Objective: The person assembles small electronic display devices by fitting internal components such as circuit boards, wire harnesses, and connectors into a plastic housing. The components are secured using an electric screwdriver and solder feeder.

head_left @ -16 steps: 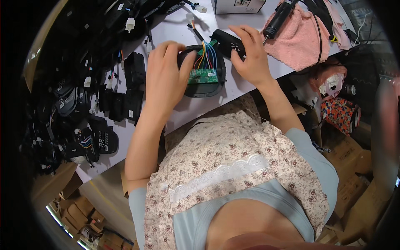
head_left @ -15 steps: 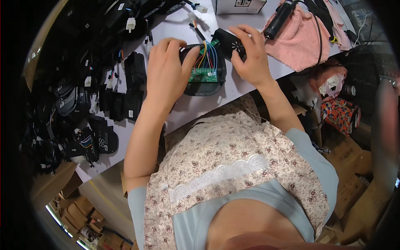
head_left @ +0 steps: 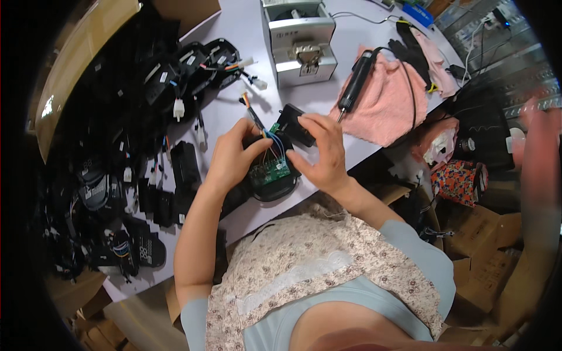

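Note:
A black plastic housing (head_left: pixel 275 192) lies on the table in front of me, with a green circuit board (head_left: pixel 273 171) set in it. Blue and other coloured wires (head_left: pixel 279 143) rise from the board and run into a sleeved cable with a plug at its far end. My left hand (head_left: pixel 233 157) is closed in a pinch on these wires at the board's far side; the fingertips are partly hidden. Fingers apart, my right hand (head_left: pixel 323 153) curves over the right side, its fingertips by a black plastic cover (head_left: pixel 294 124) and its thumb near the wires.
A black electric screwdriver (head_left: pixel 356 82) rests on a pink cloth (head_left: pixel 380 105) at the right. Behind the work stands a grey metal device (head_left: pixel 301 50). Many black housings with cables (head_left: pixel 187 70) are heaped on the left. Cardboard boxes (head_left: pixel 486 257) sit below the table at right.
My view has shifted so more of the table's far side shows. The left thumb and fingers have closed on the wires; the right thumb has come off the cover toward the wires.

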Motion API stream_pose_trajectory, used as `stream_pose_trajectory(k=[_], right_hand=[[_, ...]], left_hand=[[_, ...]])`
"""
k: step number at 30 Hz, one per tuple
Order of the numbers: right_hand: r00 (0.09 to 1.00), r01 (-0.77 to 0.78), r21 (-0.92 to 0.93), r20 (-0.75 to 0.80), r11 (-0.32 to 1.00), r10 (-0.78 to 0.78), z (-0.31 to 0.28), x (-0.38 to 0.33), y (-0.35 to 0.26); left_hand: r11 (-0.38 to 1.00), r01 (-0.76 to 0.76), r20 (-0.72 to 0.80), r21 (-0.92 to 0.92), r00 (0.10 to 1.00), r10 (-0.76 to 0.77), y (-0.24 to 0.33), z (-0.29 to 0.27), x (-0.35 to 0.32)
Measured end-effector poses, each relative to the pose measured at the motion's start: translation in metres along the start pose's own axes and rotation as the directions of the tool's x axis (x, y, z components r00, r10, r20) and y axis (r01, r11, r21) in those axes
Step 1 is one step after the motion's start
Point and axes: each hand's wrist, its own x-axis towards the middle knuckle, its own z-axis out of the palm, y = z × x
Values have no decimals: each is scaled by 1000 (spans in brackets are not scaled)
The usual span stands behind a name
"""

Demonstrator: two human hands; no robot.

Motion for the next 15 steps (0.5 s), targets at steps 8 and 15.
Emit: stream_pose_trajectory(k=[8,15], right_hand=[[939,-344,588,239,732,248,-20,12,3],[817,-344,665,-136,663,560,-79,96,96]], left_hand=[[885,-463,-224,-44,868,443,47,13,-27],[639,-610,-366,468,524,769,37,-39,-90]])
